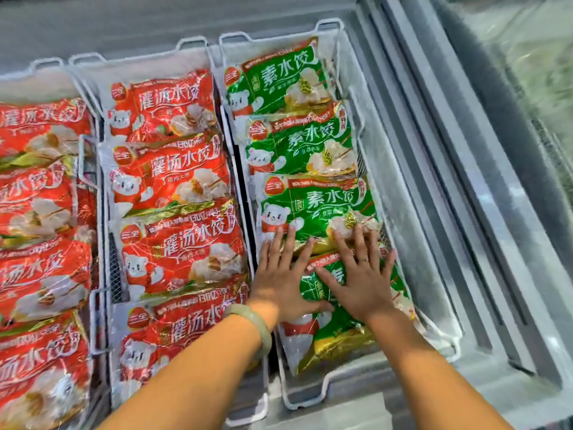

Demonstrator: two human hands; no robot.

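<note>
Left hand [280, 274]: lies palm down with straight, spread fingers on the far left part of the nearest green dumpling bag [336, 332]. It grips nothing, and its fingertips reach the lower edge of the next green bag [322, 206].
Right hand [362, 283]: also flat and spread, pressing the same bag just beside the left hand. Its fingertips touch the next bag's lower edge too.
Hands together: side by side and close, with the thumbs pointing toward each other. I cannot tell whether the thumbs touch.
Nearest green dumpling bag: lies flat at the near end of the right wire basket [330, 23], with its far edge partly covering the bag beyond it.
Green row: four bags overlap lengthwise from far to near and fill that basket.
Jade bangle [263, 327]: sits on the left wrist.
Ring [363, 260]: sits on a finger of the right hand.
Red dumpling bags [173, 181]: five overlap in the middle basket [192, 41], just left of the green row.
Left basket [46, 62]: holds more red bags of the same kind.
Freezer rail [465, 181]: grey and frosted, running along the right basket's right side.
Glass lid [527, 88]: lies beyond the rail at far right.
</note>
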